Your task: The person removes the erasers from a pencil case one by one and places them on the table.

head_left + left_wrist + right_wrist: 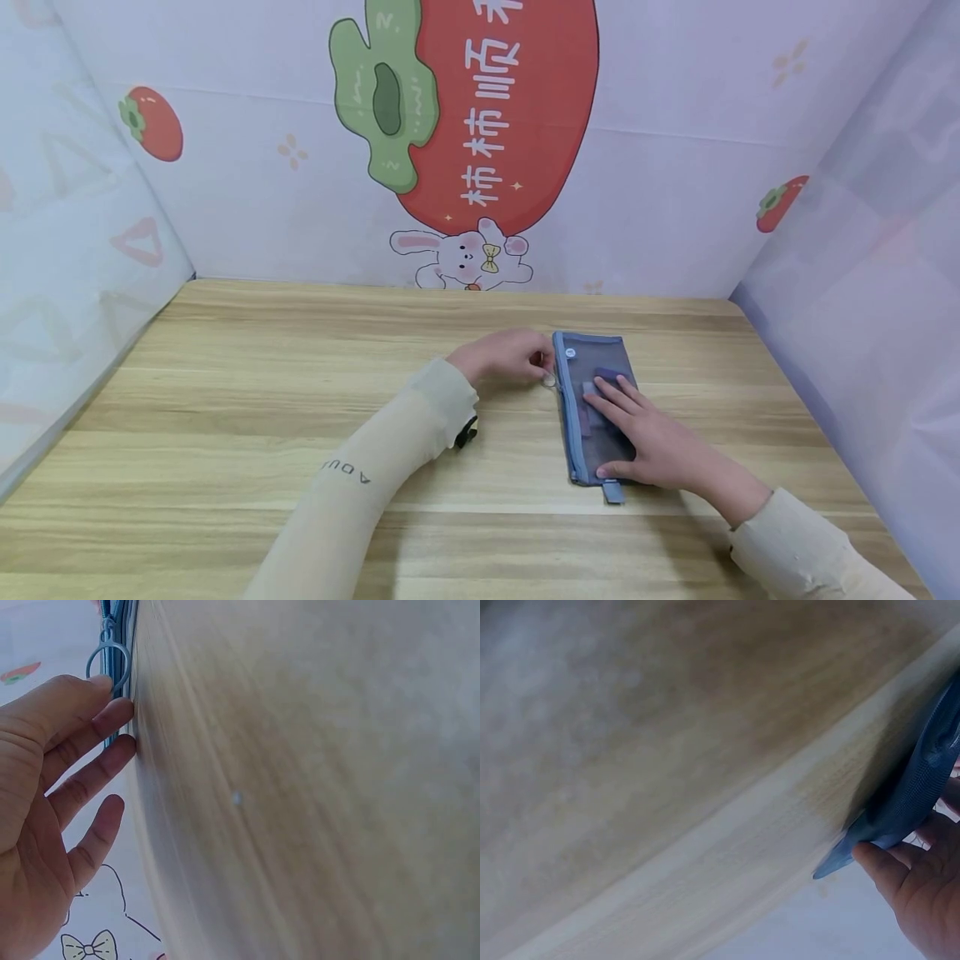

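Note:
A blue-grey mesh zip pouch [611, 454] lies on the table, its zipper [572, 417] along the left long side. Purple and bluish flat pieces [588, 400] show through the mesh. My left hand [513, 354] is at the zipper's edge, with thumb and forefinger pinching the ring-shaped zipper pull [109, 646]; the other fingers [101, 832] are spread beside it. On the pouch's right side rests my right hand [660, 442], fingers spread over the mesh and thumb near the bottom edge. In the right wrist view the thumb [881, 866] touches the pouch's corner [836, 859].
A small fabric tab [612, 492] sticks out from the pouch's near end. The wood-grain table [225, 417] meets a printed back wall [285, 225] and white side walls [885, 267]. A dark strap [467, 432] shows at the left wrist.

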Action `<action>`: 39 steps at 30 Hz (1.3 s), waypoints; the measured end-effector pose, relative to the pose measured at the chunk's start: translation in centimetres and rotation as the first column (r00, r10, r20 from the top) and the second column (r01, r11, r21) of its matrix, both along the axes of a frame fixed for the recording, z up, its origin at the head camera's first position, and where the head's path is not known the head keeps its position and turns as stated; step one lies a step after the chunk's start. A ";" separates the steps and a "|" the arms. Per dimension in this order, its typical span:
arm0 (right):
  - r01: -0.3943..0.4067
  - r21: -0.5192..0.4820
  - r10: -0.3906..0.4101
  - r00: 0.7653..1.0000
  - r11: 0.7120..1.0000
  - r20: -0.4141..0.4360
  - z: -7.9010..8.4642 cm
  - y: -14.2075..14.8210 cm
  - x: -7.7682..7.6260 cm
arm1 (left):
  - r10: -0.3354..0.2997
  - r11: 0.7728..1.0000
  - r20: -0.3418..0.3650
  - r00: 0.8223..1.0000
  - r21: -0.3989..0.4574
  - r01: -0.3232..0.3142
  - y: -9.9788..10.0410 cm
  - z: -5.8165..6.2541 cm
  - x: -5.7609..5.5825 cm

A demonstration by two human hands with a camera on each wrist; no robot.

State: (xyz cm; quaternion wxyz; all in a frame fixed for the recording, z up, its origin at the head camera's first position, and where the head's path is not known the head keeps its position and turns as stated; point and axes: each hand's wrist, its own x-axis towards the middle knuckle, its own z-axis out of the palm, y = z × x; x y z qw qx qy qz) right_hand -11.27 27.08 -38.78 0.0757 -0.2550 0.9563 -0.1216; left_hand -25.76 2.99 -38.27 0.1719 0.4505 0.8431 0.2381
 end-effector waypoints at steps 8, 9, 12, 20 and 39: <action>-0.008 0.006 0.008 1.000 1.000 -0.005 0.1 0.0 -0.1 | 0.016 1.000 -0.013 1.000 0.009 -0.016 -0.2 -0.1 -0.3; -0.009 0.007 0.009 1.000 1.000 -0.003 0.1 0.0 -0.1 | 0.020 1.000 -0.016 1.000 0.008 -0.020 -0.2 -0.2 -0.4; -0.008 0.006 0.008 1.000 1.000 0.000 0.2 -0.1 -0.1 | 0.028 1.000 -0.023 0.999 0.007 -0.028 -0.3 -0.2 -0.4; -0.015 0.007 0.015 1.000 1.000 -0.001 0.3 -0.1 -0.1 | 0.077 0.997 0.006 0.997 0.018 -0.077 -0.5 0.2 -0.8; -0.006 0.026 0.006 1.000 1.000 0.019 0.1 0.0 -0.1 | 0.152 0.988 0.004 0.988 0.008 -0.152 -0.2 0.3 -2.0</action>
